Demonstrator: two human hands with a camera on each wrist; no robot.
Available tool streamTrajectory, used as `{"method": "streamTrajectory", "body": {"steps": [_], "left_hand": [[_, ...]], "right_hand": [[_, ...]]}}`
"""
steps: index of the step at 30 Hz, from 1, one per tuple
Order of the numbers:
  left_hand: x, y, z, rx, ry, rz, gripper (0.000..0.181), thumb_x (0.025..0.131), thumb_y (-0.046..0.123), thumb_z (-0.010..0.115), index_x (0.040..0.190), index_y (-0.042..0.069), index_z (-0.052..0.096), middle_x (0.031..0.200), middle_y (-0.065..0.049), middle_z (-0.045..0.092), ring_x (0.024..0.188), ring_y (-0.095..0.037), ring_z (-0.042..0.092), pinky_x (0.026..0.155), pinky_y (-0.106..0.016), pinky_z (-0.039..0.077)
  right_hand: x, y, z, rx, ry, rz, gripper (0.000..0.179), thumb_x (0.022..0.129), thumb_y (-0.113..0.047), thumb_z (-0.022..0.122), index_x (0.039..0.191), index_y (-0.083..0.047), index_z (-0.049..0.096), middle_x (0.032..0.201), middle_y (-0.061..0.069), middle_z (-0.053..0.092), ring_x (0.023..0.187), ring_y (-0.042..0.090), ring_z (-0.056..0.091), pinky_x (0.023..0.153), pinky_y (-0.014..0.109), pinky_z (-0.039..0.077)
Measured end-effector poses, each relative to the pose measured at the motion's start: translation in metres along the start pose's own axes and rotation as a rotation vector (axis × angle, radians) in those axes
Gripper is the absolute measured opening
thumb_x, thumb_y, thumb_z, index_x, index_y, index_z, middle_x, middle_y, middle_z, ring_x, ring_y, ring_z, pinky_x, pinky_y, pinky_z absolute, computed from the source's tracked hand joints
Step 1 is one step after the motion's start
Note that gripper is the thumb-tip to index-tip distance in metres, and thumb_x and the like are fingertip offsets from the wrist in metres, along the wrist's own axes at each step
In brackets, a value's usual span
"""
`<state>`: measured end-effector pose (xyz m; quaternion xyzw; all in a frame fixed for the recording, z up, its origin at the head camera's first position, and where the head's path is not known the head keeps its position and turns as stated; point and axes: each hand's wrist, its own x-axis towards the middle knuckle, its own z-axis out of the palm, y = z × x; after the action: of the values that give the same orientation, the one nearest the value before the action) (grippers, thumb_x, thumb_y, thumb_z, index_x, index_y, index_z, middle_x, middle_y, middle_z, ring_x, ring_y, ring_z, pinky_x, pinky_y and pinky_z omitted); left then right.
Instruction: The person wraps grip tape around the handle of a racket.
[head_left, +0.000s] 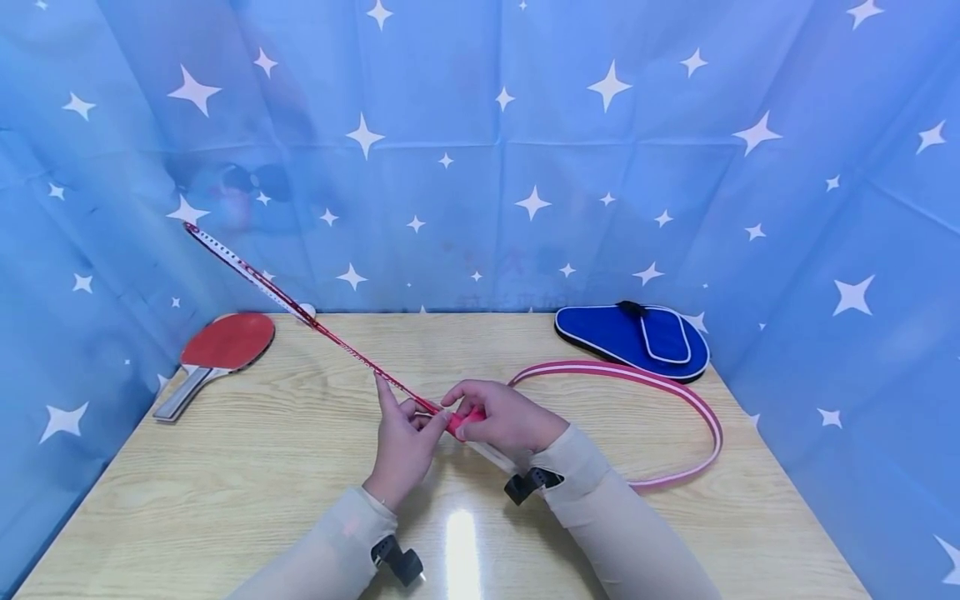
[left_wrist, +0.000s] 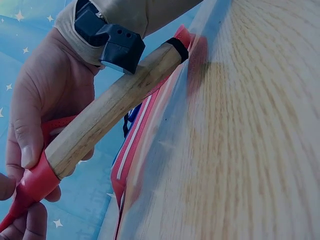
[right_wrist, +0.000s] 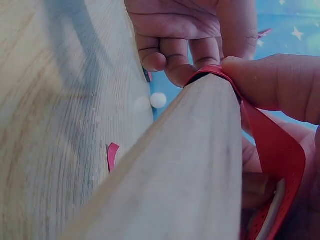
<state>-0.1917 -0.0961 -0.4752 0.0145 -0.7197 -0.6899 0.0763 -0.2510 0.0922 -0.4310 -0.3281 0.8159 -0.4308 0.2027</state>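
Note:
A red-and-white badminton racket (head_left: 352, 353) slants up to the left, its head seen edge-on. My left hand (head_left: 405, 446) holds it where the shaft meets the handle, index finger stretched along the shaft. In the left wrist view the wooden handle (left_wrist: 115, 110) is bare, with a black end. Red grip tape (left_wrist: 37, 182) goes round the handle's upper end. My right hand (head_left: 517, 417) pinches this tape, thumb pressed against it at the handle's edge in the right wrist view. The tape's long tail (head_left: 708, 417), striped white, loops over the table to the right.
A red table tennis bat (head_left: 232, 340) lies at the table's left edge. At the back right sits a blue bat case (head_left: 600, 332) with white piping. A white ball (right_wrist: 158, 100) rests near the back edge. A starry blue curtain (head_left: 450, 208) surrounds the wooden table (head_left: 225, 500).

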Motion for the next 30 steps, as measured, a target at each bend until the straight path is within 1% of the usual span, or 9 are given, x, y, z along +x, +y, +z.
{"method": "streamTrajectory", "body": {"steps": [4,10,15,19,21,23,26,28,30], "left_hand": [[-0.0004,-0.0002,-0.0003,0.003,0.017,-0.008,0.125,0.096,0.006,0.075,0.164,0.019,-0.03,0.102,-0.012,0.074,0.085,-0.02,0.075,0.072,-0.025,0.058],[0.001,-0.001,0.0007,-0.009,0.04,-0.009,0.125,0.096,0.004,0.075,0.164,0.018,-0.029,0.099,-0.013,0.073,0.084,-0.018,0.074,0.071,-0.024,0.057],[0.0016,-0.0006,0.0007,-0.032,0.048,-0.018,0.125,0.095,0.002,0.074,0.165,0.021,-0.028,0.098,-0.014,0.073,0.083,-0.018,0.074,0.071,-0.024,0.057],[0.0011,-0.0006,0.0005,-0.04,0.038,-0.022,0.125,0.095,0.001,0.073,0.165,0.023,-0.028,0.099,-0.014,0.072,0.082,-0.018,0.073,0.071,-0.024,0.058],[0.0011,-0.0013,0.0005,-0.042,0.036,-0.028,0.125,0.095,0.0,0.073,0.165,0.024,-0.028,0.099,-0.014,0.072,0.082,-0.019,0.072,0.071,-0.024,0.058],[0.0013,-0.0018,0.0007,-0.043,0.035,-0.026,0.125,0.095,0.0,0.073,0.165,0.025,-0.028,0.099,-0.013,0.072,0.082,-0.019,0.072,0.071,-0.024,0.057],[0.0016,-0.002,0.0007,-0.041,0.037,-0.026,0.126,0.094,-0.001,0.073,0.165,0.025,-0.027,0.098,-0.013,0.071,0.082,-0.019,0.071,0.071,-0.023,0.057],[0.0016,-0.0016,0.0008,-0.04,0.035,-0.022,0.125,0.095,-0.001,0.073,0.165,0.024,-0.028,0.099,-0.014,0.072,0.082,-0.019,0.072,0.071,-0.023,0.057],[0.0012,-0.0007,0.0008,-0.04,0.036,-0.022,0.125,0.095,0.0,0.073,0.165,0.024,-0.028,0.1,-0.014,0.072,0.081,-0.019,0.072,0.072,-0.023,0.057]], "right_hand": [[0.0006,0.0003,0.0014,-0.004,0.005,0.019,0.037,0.096,-0.012,0.078,0.13,-0.018,0.066,0.101,0.001,0.073,0.09,0.016,0.07,0.087,0.035,0.058],[0.0025,0.0028,0.0032,-0.004,0.029,0.023,0.036,0.095,-0.012,0.079,0.128,-0.018,0.067,0.1,-0.001,0.072,0.09,0.016,0.069,0.085,0.032,0.058],[0.0022,0.0034,0.003,0.018,0.04,0.052,0.036,0.094,-0.014,0.08,0.128,-0.022,0.068,0.102,-0.002,0.072,0.093,0.018,0.069,0.088,0.036,0.058],[0.0019,0.0045,0.0012,0.011,0.037,0.072,0.038,0.095,-0.016,0.079,0.131,-0.021,0.067,0.102,-0.003,0.071,0.095,0.019,0.068,0.091,0.04,0.056],[0.0022,0.0056,-0.0001,-0.005,0.036,0.069,0.04,0.094,-0.016,0.08,0.132,-0.02,0.066,0.1,-0.002,0.071,0.093,0.019,0.067,0.09,0.04,0.056],[0.0025,0.0065,-0.0014,-0.024,0.036,0.057,0.042,0.094,-0.016,0.08,0.133,-0.019,0.066,0.097,-0.001,0.07,0.089,0.02,0.066,0.088,0.039,0.056],[0.0033,0.008,-0.0028,-0.044,0.029,0.03,0.042,0.094,-0.014,0.079,0.134,-0.017,0.066,0.09,0.0,0.067,0.08,0.019,0.062,0.081,0.035,0.056],[0.0032,0.0082,-0.0035,-0.044,0.023,0.015,0.041,0.094,-0.011,0.077,0.133,-0.016,0.065,0.087,0.001,0.065,0.075,0.018,0.059,0.076,0.033,0.055],[0.0029,0.0074,-0.0038,-0.031,0.021,0.0,0.041,0.094,-0.009,0.076,0.133,-0.015,0.065,0.086,0.002,0.064,0.073,0.018,0.057,0.073,0.031,0.055]]}}
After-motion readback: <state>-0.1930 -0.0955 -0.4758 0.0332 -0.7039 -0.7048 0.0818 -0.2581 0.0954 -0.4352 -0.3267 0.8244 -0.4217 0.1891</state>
